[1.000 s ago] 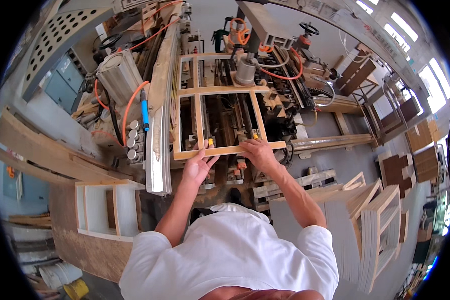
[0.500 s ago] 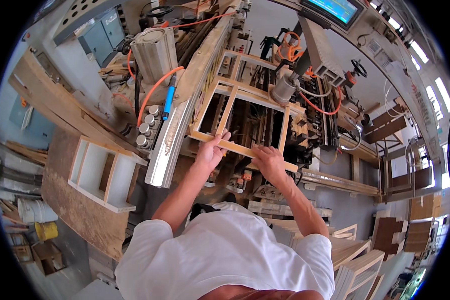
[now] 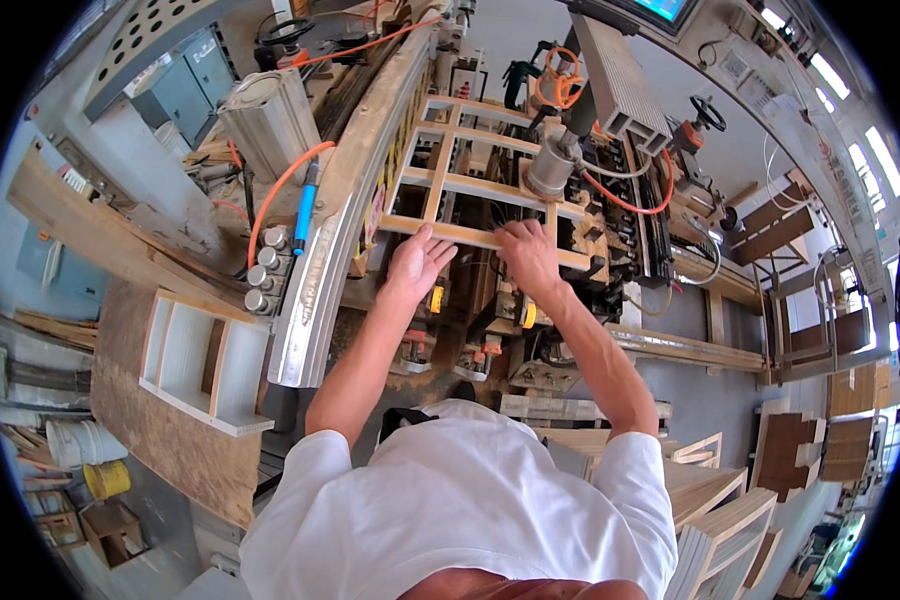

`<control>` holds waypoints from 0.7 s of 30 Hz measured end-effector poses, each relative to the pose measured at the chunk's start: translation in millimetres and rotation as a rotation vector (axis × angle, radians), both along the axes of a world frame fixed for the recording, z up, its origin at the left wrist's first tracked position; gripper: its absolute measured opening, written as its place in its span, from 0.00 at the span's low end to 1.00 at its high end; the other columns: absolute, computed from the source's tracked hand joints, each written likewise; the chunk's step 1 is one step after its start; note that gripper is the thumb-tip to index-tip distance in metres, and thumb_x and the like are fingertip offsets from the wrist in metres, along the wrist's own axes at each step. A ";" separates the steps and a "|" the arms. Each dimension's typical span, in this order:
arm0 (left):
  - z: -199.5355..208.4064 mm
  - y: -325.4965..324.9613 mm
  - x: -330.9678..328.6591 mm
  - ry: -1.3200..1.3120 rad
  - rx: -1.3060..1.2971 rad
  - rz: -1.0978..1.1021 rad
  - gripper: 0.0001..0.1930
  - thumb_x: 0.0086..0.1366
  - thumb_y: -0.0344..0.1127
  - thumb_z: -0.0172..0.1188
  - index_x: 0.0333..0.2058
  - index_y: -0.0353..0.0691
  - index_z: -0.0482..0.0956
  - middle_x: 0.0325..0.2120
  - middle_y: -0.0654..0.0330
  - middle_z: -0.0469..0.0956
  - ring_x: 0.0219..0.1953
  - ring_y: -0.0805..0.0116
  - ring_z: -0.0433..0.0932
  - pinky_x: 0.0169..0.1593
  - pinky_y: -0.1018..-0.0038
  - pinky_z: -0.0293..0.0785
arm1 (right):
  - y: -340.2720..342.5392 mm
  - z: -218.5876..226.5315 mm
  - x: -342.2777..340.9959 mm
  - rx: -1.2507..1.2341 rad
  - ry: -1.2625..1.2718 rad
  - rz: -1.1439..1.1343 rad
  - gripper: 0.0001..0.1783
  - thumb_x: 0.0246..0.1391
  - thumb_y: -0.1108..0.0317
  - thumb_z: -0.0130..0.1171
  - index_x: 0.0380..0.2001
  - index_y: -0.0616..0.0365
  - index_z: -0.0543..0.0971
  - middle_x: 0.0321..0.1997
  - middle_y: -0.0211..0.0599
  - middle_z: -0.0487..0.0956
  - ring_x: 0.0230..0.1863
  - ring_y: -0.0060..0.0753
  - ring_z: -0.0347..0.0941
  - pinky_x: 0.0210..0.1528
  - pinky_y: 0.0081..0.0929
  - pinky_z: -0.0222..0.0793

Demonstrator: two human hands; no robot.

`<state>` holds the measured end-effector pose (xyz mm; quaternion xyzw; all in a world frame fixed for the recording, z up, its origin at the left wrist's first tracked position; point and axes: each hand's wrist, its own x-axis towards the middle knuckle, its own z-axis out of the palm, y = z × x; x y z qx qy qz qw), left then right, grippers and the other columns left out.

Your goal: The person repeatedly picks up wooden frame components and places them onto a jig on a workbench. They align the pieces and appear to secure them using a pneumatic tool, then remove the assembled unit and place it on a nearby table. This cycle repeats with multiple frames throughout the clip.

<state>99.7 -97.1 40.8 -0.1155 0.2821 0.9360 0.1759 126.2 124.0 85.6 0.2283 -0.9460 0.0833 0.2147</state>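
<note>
Both arms of the person reach forward, bare to the short sleeves. The left hand (image 3: 417,265) lies palm down, its fingers stretched and a little spread. Just beside it, the right hand (image 3: 525,258) is also palm down, fingers bent slightly at the tips.

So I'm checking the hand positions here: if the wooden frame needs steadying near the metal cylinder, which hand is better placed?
Probably the right hand. It lies on the near rail of the wooden frame, just below the metal cylinder. The left hand rests further left on that rail, nearer the long metal beam.
</note>
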 end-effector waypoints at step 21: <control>-45.4 96.0 -91.2 -0.062 0.142 0.022 0.49 0.65 0.68 0.47 0.69 0.34 0.42 0.70 0.49 0.47 0.72 0.52 0.48 0.70 0.48 0.45 | -7.6 -5.4 -138.9 0.497 0.084 -0.018 0.07 0.43 0.66 0.59 0.28 0.53 0.79 0.29 0.37 0.82 0.41 0.40 0.75 0.47 0.38 0.64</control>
